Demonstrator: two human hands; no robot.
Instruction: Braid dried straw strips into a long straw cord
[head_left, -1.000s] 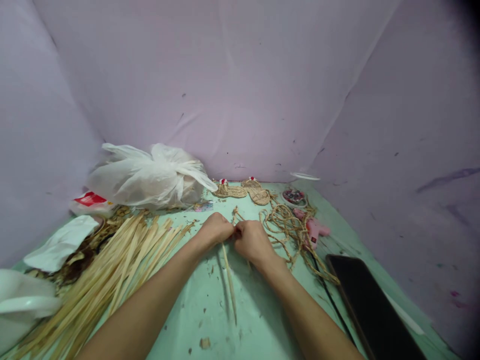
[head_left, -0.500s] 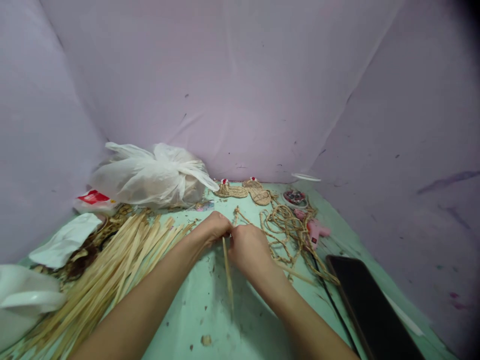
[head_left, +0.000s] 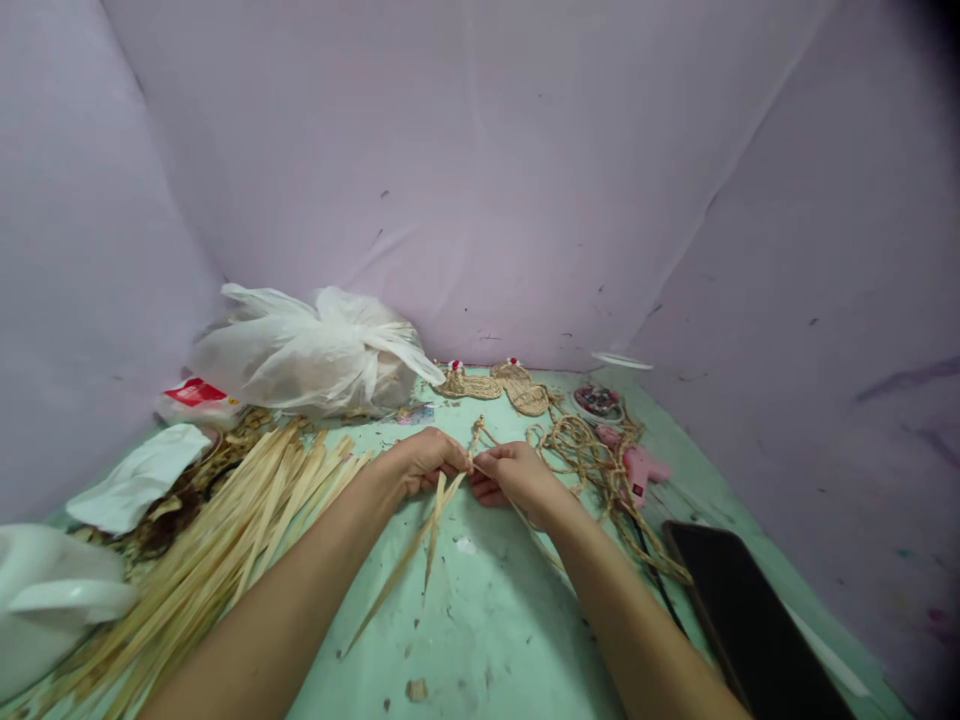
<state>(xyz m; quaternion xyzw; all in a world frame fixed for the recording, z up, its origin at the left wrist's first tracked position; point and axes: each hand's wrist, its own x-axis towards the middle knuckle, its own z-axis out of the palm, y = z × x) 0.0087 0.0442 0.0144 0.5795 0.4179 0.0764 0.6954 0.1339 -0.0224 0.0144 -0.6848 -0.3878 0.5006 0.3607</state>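
Note:
My left hand (head_left: 429,462) is closed in a pinch on a plaited cord (head_left: 481,430) of straw-coloured fibre, whose finished length shows just beyond the fingers. Two loose flat fibre strips (head_left: 411,550) hang from the pinch toward me, spread apart over the table. Close beside it, my right hand (head_left: 519,480) pinches another thin fibre strip (head_left: 536,540), which trails back beneath the right forearm. The fingertips of both hands almost meet. To the right lies a tangled heap of the same kind of cord (head_left: 576,448).
Left of me are a bundle of flat fibre strips (head_left: 217,560), a white jug (head_left: 52,610) and a tied white plastic bag (head_left: 322,350). At the back lie woven slipper-shaped pieces (head_left: 521,390). A pink glue gun (head_left: 641,472) and a black phone (head_left: 750,620) are on the right.
My right hand has drawn slightly away from the left, and its fingers show more. The single hanging strip now appears as two strips fanned to the left. The view has shifted a little.

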